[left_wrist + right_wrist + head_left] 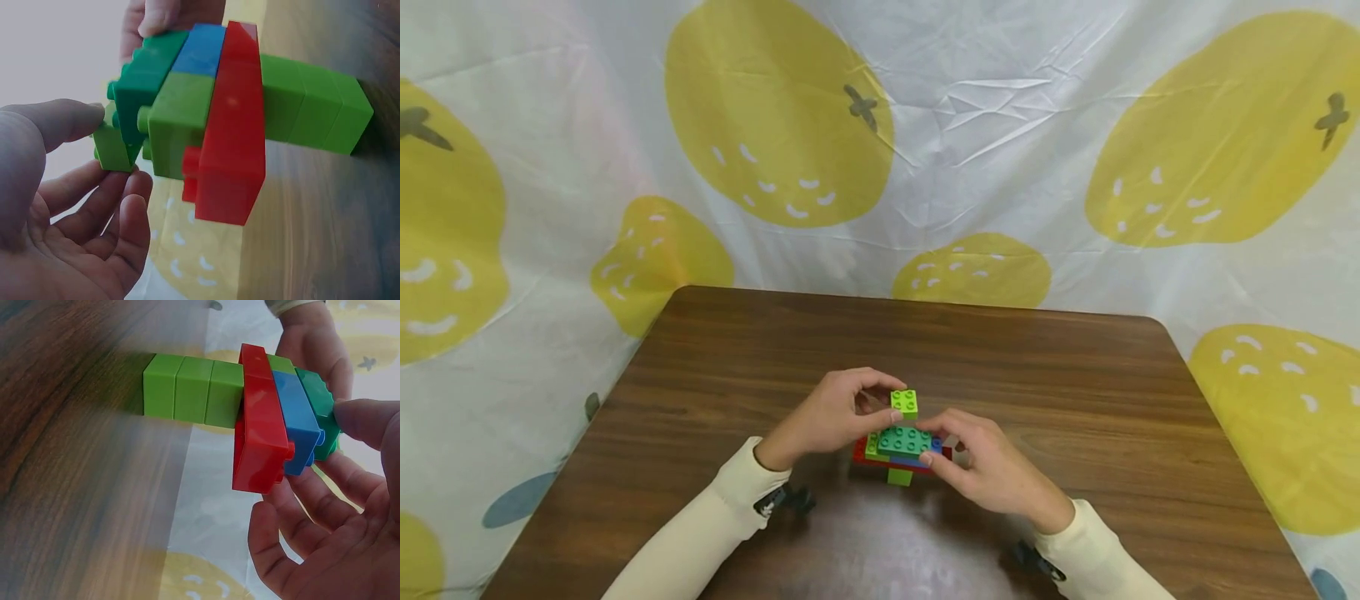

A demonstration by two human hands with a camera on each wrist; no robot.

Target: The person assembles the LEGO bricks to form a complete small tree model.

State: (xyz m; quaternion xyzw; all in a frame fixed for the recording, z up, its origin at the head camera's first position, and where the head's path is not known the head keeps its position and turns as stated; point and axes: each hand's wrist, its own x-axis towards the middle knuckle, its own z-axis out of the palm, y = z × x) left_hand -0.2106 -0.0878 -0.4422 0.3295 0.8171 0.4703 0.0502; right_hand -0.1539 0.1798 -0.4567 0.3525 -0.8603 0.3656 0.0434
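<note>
My left hand (pixel 838 417) pinches a small lime green building brick (pixel 904 403) between thumb and fingertips, at the top of a brick stack. Just below it lies a longer dark green brick (pixel 904 442), studs up. My right hand (pixel 988 462) holds the right end of this dark green brick, thumb on the near side and fingers behind. Under it, a blue brick (pixel 297 415) and another lime green brick (pixel 181 125) sit side by side on a long red brick (pixel 262 431). A column of three lime green bricks (pixel 194 390) carries the red one, upright on the table.
The dark brown wooden table (pixel 760 350) has rounded far corners. Behind it hangs a white cloth (pixel 985 167) printed with yellow fruit. Both wrists wear small black devices over cream sleeves (pixel 700 525).
</note>
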